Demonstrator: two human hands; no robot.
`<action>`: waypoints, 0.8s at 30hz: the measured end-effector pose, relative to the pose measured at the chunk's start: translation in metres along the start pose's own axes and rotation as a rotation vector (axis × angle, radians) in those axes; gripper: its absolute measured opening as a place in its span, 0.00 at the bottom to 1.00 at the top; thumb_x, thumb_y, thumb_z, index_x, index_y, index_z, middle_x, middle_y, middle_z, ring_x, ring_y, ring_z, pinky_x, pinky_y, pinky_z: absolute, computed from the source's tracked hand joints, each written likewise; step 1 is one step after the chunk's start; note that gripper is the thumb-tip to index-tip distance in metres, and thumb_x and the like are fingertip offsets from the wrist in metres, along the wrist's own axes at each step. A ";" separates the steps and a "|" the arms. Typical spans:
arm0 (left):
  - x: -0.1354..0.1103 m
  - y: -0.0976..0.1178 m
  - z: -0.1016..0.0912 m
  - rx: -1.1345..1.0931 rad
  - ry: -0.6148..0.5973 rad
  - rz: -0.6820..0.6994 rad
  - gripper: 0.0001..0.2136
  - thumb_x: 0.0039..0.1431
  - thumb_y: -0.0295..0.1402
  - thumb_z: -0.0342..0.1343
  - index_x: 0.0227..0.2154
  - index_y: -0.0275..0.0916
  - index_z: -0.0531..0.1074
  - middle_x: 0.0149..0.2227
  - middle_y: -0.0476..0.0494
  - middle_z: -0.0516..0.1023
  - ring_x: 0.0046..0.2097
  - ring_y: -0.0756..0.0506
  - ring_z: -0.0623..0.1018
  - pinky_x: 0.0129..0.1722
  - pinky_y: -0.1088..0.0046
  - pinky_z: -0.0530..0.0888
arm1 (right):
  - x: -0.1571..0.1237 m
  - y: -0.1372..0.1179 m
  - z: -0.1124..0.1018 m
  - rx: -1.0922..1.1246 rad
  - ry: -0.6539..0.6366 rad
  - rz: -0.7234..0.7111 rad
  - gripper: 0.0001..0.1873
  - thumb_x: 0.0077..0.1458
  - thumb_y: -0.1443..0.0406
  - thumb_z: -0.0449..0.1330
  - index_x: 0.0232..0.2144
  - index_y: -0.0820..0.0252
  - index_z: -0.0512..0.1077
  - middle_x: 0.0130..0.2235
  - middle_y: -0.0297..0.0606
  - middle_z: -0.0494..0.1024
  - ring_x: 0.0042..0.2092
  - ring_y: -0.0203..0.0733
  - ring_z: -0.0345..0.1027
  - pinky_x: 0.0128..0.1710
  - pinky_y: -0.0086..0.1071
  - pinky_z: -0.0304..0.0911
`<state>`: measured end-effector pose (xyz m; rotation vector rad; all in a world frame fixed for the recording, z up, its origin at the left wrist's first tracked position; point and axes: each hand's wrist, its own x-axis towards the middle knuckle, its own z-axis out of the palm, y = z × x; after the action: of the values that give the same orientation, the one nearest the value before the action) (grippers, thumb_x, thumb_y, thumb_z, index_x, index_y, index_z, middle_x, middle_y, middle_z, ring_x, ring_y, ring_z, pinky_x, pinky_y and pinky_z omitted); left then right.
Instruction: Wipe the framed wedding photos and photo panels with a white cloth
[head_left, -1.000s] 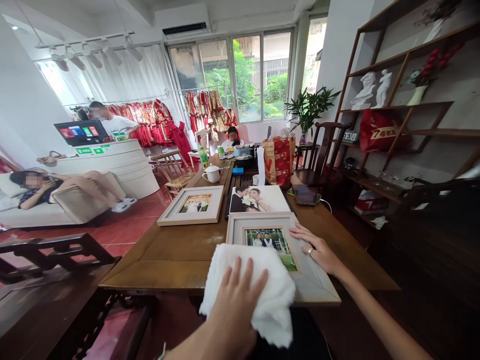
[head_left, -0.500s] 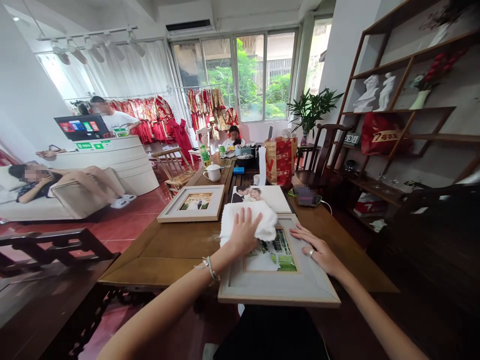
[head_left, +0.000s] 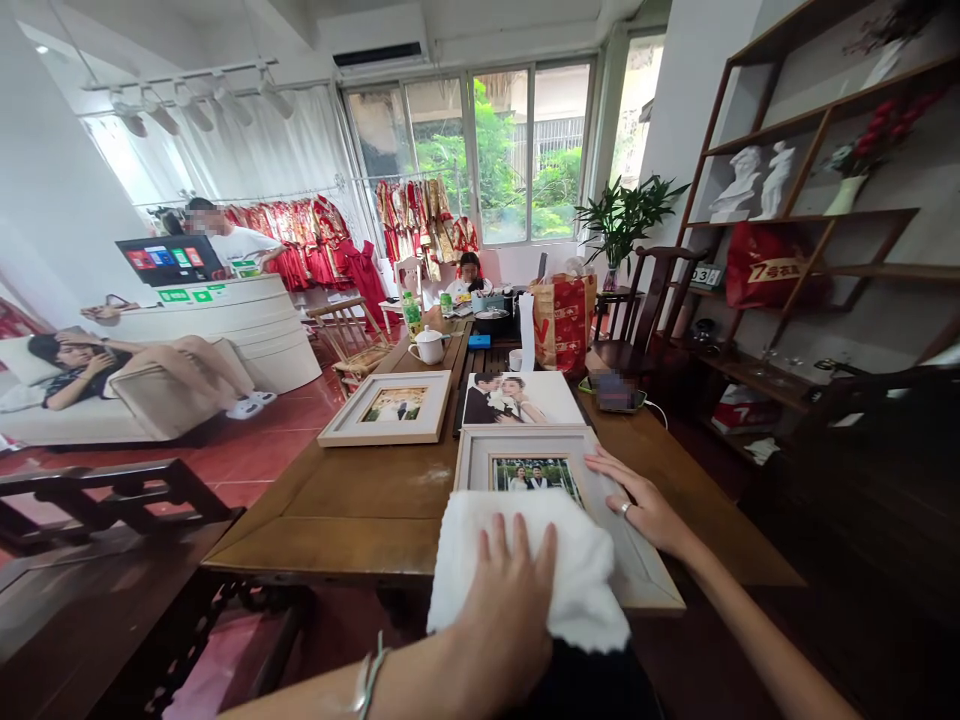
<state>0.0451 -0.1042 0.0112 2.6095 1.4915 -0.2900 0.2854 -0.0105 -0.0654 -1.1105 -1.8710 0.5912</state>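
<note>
Wooden desk (head_left: 352, 500) in a bright shop room: picture frame (head_left: 480, 450) lies flat at the near edge, its near half hidden under a white cloth (head_left: 585, 570) pressed by the left hand (head_left: 510, 600), fingers spread flat, grasping nothing; right hand (head_left: 645, 510) open on the frame's right border; second frame (head_left: 386, 408) and photo print (head_left: 517, 398) just beyond, bare desk leftward.

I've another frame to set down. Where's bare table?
Bare wood left of the near frame, between the smaller frame and the near edge of the table. A narrower strip right of the right hand, before the phone. The far end, round teapot and red bag, is crowded.
</note>
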 end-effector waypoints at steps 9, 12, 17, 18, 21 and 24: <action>0.118 -0.057 -0.021 0.143 0.290 0.074 0.37 0.49 0.25 0.53 0.61 0.35 0.44 0.64 0.28 0.41 0.64 0.30 0.41 0.59 0.48 0.47 | -0.001 0.002 0.000 0.014 -0.002 0.013 0.25 0.47 0.68 0.53 0.50 0.55 0.68 0.59 0.41 0.62 0.62 0.49 0.46 0.60 0.49 0.45; 0.106 -0.053 -0.024 0.086 0.162 0.183 0.36 0.49 0.27 0.53 0.61 0.37 0.45 0.64 0.30 0.43 0.64 0.30 0.43 0.58 0.46 0.49 | 0.000 0.004 0.001 0.030 0.015 0.019 0.23 0.46 0.68 0.53 0.48 0.55 0.70 0.57 0.42 0.65 0.61 0.51 0.51 0.59 0.49 0.48; 0.029 -0.011 -0.021 -0.085 -0.017 0.343 0.36 0.51 0.31 0.51 0.62 0.37 0.43 0.63 0.29 0.47 0.63 0.30 0.47 0.57 0.45 0.53 | 0.000 0.004 0.003 0.009 0.018 -0.025 0.23 0.46 0.69 0.52 0.46 0.56 0.70 0.53 0.44 0.69 0.59 0.51 0.53 0.59 0.50 0.48; 0.015 -0.002 -0.020 -0.115 -0.054 0.396 0.36 0.51 0.32 0.52 0.62 0.38 0.42 0.63 0.30 0.47 0.63 0.30 0.48 0.57 0.45 0.53 | 0.000 0.003 0.003 0.006 0.022 -0.024 0.24 0.45 0.69 0.52 0.47 0.56 0.70 0.53 0.43 0.69 0.59 0.51 0.53 0.59 0.50 0.48; -0.004 0.017 -0.013 -0.122 -0.079 0.460 0.39 0.49 0.36 0.56 0.62 0.38 0.43 0.64 0.29 0.45 0.63 0.29 0.46 0.57 0.45 0.53 | -0.001 0.004 0.003 0.002 0.025 -0.020 0.24 0.46 0.70 0.52 0.48 0.56 0.69 0.54 0.43 0.68 0.60 0.50 0.53 0.59 0.49 0.48; 0.016 0.020 -0.004 -0.068 0.059 0.336 0.40 0.49 0.36 0.55 0.62 0.35 0.41 0.64 0.27 0.43 0.63 0.28 0.44 0.58 0.44 0.50 | 0.000 0.006 0.002 0.018 0.018 -0.038 0.20 0.52 0.64 0.52 0.48 0.57 0.70 0.54 0.45 0.68 0.59 0.51 0.54 0.59 0.49 0.49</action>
<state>0.0705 -0.1000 0.0119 2.7722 1.0293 -0.1256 0.2871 -0.0076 -0.0711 -1.0631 -1.8631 0.5740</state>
